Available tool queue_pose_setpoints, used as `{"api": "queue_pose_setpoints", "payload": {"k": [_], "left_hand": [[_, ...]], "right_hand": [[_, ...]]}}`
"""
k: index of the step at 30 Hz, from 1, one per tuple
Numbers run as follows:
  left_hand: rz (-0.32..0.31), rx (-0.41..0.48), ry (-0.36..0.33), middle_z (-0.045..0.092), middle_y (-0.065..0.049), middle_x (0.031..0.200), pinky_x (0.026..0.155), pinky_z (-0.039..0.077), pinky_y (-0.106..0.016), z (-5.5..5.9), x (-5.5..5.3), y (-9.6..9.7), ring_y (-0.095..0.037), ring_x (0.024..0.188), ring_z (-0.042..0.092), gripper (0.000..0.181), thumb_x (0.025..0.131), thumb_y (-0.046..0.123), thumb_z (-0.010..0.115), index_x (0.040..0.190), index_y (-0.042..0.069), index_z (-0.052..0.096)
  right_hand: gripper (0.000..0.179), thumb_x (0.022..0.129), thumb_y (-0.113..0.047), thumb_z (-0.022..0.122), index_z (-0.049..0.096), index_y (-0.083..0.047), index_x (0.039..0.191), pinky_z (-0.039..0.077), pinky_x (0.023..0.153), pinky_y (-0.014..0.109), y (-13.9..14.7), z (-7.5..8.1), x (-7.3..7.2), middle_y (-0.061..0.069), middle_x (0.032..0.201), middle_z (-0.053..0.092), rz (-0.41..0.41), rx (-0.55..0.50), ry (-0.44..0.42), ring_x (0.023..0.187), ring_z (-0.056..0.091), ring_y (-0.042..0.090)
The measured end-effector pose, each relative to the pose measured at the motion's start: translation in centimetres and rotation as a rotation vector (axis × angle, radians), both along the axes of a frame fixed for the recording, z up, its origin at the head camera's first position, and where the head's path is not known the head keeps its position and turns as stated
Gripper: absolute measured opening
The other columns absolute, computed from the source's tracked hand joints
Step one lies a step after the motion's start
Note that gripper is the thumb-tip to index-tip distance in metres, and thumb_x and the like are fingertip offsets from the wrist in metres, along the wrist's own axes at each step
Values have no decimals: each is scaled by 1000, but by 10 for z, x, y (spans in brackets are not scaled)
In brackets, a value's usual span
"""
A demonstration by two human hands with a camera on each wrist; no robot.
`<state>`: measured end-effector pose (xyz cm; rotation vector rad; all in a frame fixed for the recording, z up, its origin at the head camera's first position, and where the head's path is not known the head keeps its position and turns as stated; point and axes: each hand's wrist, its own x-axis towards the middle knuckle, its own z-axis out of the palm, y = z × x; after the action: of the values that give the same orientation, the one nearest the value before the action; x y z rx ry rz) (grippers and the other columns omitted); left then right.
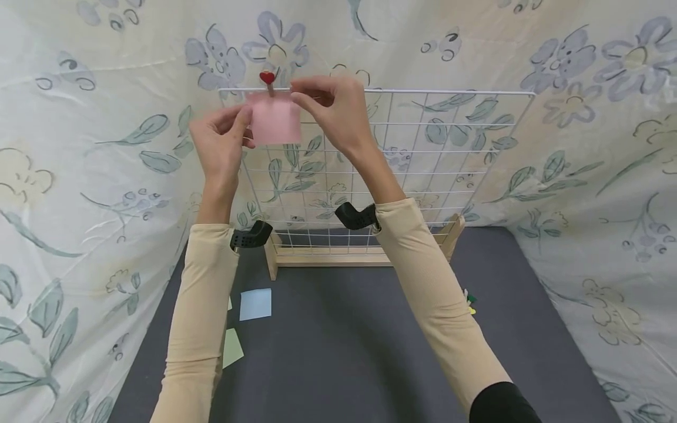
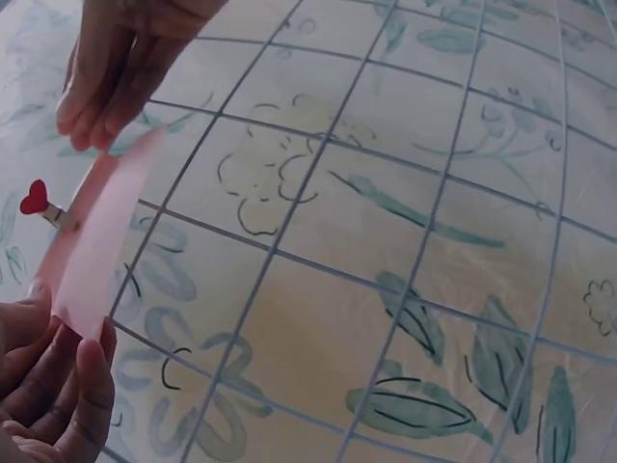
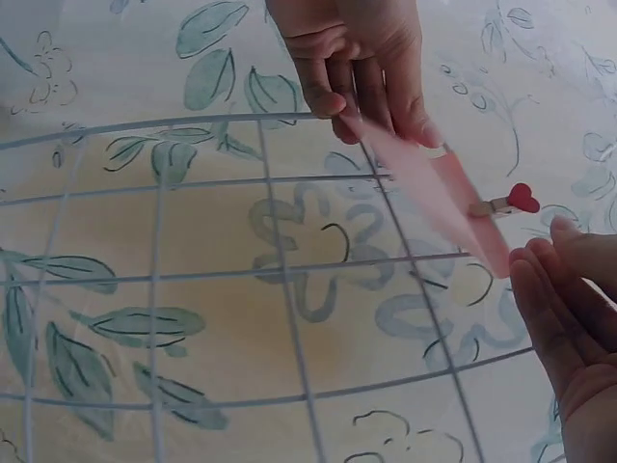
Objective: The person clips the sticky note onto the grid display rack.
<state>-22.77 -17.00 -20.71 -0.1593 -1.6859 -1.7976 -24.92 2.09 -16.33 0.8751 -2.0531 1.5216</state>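
Note:
A pink square of paper (image 1: 275, 126) hangs at the top left of a white wire grid (image 1: 449, 91). At its top edge sits a small wooden clothespin with a red heart (image 1: 267, 77). My left hand (image 1: 219, 138) pinches the paper's left edge between thumb and fingers, as the right wrist view also shows. Beside the top right corner is my right hand (image 1: 344, 114), its bent fingertips right at the edge. In the left wrist view, the right fingertips (image 2: 102, 135) meet the paper's corner (image 2: 130, 164) without wrapping round it.
The grid stands on a wooden base (image 1: 328, 259) on a dark grey tabletop (image 1: 328, 341). A blue note (image 1: 255, 304) and a green note (image 1: 233, 348) lie near my left sleeve. Small coloured pieces (image 1: 470, 298) show beside the right sleeve. Floral cloth (image 1: 597, 194) hangs behind.

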Motion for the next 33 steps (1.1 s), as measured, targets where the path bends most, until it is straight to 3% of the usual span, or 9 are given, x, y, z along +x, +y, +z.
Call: {"api": "queue_pose_setpoints", "payload": {"k": [9,13,16,22,27,33], "left_hand": [[-57,1,-58,70,-3,76,55,56,-19,-18,11,-1,-15,55,63,21,89,16,73,100,-3,75],[-71,1,-54,71,-3,75,57,57,-20,-26,14,-3,-14,54,63,21,88,16,74,99,-2,75],[-61,-13,-47,72,-1,73,59,57,-20,-32,17,-5,-14,53,63,21,88,16,75,97,-3,75],[-27,-49,-58,71,1,72,61,58,-19,-46,23,-8,-14,54,63,21,90,16,73,96,-4,74],[18,-49,-65,71,0,72,61,58,-18,-61,28,-15,-13,54,64,16,90,15,73,92,-1,76],[25,-37,-86,70,0,71,60,58,-18,-81,32,-23,-13,53,64,19,90,13,73,93,-5,74]], "right_hand": [[19,90,-9,71,74,2,106,57,80,22,14,-35,-2,12,100,74,2,18,-19,85,69,14],[18,90,-11,72,75,0,105,57,78,23,19,-45,0,12,99,74,-9,38,-63,85,70,16],[17,90,-11,72,76,-1,103,57,78,23,21,-49,1,12,99,74,-12,45,-98,85,70,16],[17,89,-9,74,76,1,102,58,78,23,28,-59,6,13,98,74,-6,42,-76,84,71,18],[16,88,-8,74,76,2,100,58,78,25,36,-73,11,13,97,74,9,33,-59,85,71,18],[15,88,-8,74,76,2,99,58,80,25,47,-92,12,13,97,74,-13,27,-54,85,71,19]]}}
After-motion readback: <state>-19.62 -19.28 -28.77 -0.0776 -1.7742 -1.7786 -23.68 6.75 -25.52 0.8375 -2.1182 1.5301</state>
